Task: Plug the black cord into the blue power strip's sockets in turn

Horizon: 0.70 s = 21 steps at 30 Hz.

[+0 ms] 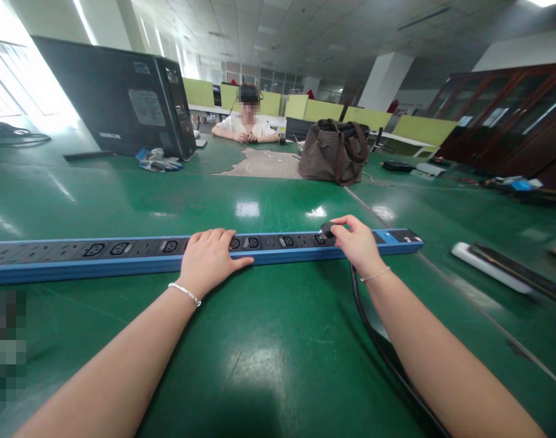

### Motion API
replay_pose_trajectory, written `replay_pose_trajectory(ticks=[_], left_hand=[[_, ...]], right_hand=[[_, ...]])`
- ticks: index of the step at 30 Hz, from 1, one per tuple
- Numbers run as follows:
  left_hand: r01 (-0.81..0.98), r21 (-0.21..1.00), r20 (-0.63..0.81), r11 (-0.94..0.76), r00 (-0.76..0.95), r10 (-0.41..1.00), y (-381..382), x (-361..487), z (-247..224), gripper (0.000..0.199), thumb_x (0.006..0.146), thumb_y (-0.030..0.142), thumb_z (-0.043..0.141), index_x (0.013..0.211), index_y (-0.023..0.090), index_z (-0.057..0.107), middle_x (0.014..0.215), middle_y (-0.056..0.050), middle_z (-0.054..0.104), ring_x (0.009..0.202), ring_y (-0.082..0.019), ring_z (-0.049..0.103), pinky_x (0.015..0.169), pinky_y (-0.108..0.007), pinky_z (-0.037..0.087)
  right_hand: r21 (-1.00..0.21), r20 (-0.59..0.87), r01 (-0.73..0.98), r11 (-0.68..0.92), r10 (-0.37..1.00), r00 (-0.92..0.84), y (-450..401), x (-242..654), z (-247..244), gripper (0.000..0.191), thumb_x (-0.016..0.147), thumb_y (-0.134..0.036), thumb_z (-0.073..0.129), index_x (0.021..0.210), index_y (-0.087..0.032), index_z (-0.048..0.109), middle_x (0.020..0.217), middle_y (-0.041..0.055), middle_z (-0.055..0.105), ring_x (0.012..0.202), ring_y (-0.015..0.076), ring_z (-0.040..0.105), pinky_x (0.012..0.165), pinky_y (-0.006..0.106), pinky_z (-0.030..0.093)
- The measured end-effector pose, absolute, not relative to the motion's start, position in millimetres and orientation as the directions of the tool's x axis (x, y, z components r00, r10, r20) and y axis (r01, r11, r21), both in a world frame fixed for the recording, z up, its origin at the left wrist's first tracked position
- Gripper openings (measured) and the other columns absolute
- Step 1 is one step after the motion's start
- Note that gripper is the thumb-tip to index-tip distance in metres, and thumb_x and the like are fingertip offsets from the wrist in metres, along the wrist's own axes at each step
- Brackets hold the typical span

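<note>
A long blue power strip (287, 254) with black sockets lies across the green table. My left hand (209, 255) rests over its middle, fingers laid across the top and thumb along the near side, gripping it. Toward the strip's right end, my right hand (357, 243) pinches a black plug (327, 229) just above the sockets. The plug is tilted, with its metal prongs pointing left; whether they touch the strip I cannot tell. From under my right hand a black cable (373, 334) runs down toward the bottom edge, beside my forearm.
A black computer case (123, 103) stands at the back left, with gloves (158, 160) beside it. A brown bag (335, 152) sits farther back, near a seated person (246, 125). On the right lie a white bar-shaped object (488, 267) and a dark flat one (519, 271).
</note>
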<state>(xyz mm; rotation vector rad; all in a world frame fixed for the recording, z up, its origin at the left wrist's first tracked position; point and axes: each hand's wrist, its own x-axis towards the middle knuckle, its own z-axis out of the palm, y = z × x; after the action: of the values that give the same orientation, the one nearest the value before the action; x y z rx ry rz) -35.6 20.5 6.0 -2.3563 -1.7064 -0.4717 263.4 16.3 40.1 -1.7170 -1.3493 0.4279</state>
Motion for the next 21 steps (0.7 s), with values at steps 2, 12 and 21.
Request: replay_pose_trajectory(ticks=[2,12,21], left_hand=[[0.947,0.035,0.371,-0.320,0.285,0.884,20.3,-35.5,5.7,0.071,0.074,0.071,0.047,0.121,0.020,0.054,0.115,-0.013,0.063,0.111,-0.030,0.054,0.095,-0.043,0.035],[0.937,0.062,0.411,-0.344,0.290,0.864,17.9,-34.7,4.5,0.069,0.073,0.069,0.051,0.119,0.017,0.056,0.113,-0.013,0.063,0.109,-0.031,0.054,0.094,-0.043,0.034],[0.940,0.068,0.415,-0.335,0.279,0.866,18.7,-34.6,3.6,0.069,0.072,0.069,0.052,0.118,0.018,0.056,0.111,-0.013,0.064,0.108,-0.030,0.055,0.093,-0.042,0.033]], right_hand=[[-0.809,0.225,0.587,0.034,0.940,0.255,12.1,235.7,42.3,0.024,0.070,-0.035,0.053,0.087,-0.019,0.060,0.048,-0.0064,0.047,0.045,0.0122,0.044,0.048,0.024,0.035],[-0.673,0.214,0.735,0.086,0.973,0.082,17.1,159.8,38.2,0.018,0.077,-0.035,0.048,0.087,-0.023,0.059,0.061,-0.0033,0.058,0.054,0.0136,0.051,0.055,0.024,0.037],[-0.499,0.215,0.866,0.018,0.971,0.103,10.8,146.4,46.1,0.022,0.082,-0.035,0.045,0.096,-0.025,0.059,0.074,0.0020,0.066,0.063,0.0183,0.057,0.062,0.027,0.039]])
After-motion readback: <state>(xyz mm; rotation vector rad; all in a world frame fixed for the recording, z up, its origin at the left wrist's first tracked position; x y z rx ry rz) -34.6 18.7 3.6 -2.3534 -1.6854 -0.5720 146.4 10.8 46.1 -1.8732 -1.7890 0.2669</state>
